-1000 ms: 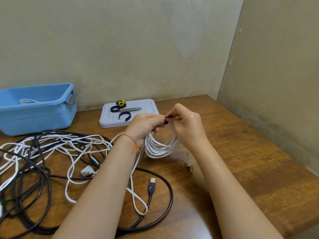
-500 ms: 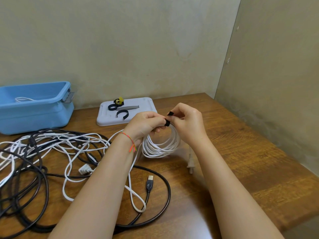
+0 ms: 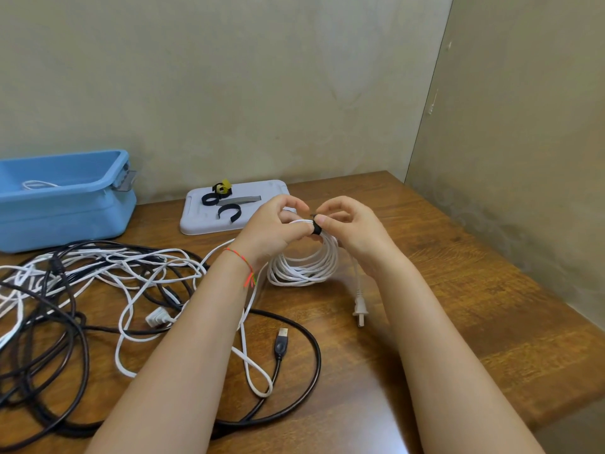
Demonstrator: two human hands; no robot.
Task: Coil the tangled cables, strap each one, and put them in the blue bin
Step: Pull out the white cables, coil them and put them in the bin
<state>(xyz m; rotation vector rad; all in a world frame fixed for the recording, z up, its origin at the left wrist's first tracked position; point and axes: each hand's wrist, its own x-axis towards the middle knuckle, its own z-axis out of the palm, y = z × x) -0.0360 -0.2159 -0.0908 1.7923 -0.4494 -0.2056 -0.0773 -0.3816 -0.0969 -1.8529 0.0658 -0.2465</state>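
Note:
I hold a coiled white cable (image 3: 304,267) upright over the table's middle. My left hand (image 3: 271,229) grips the coil's top. My right hand (image 3: 347,226) pinches a black strap (image 3: 316,228) wrapped around the coil's top strands. The coil's white plug (image 3: 360,311) hangs down to the table. A tangle of black and white cables (image 3: 98,290) spreads over the left of the table, with a black USB plug (image 3: 281,344) near the front. The blue bin (image 3: 65,204) stands at the back left and holds one white cable (image 3: 37,184).
A grey tray (image 3: 271,191) behind my hands carries several black straps (image 3: 229,213), a grey strip and a yellow strap. Walls close off the back and the right. The wooden table's (image 3: 474,306) right edge runs diagonally toward me.
The black strap now sits snug around the coil's top, and my right fingers have shifted to pinch its end. Both hands stay in about the same place.

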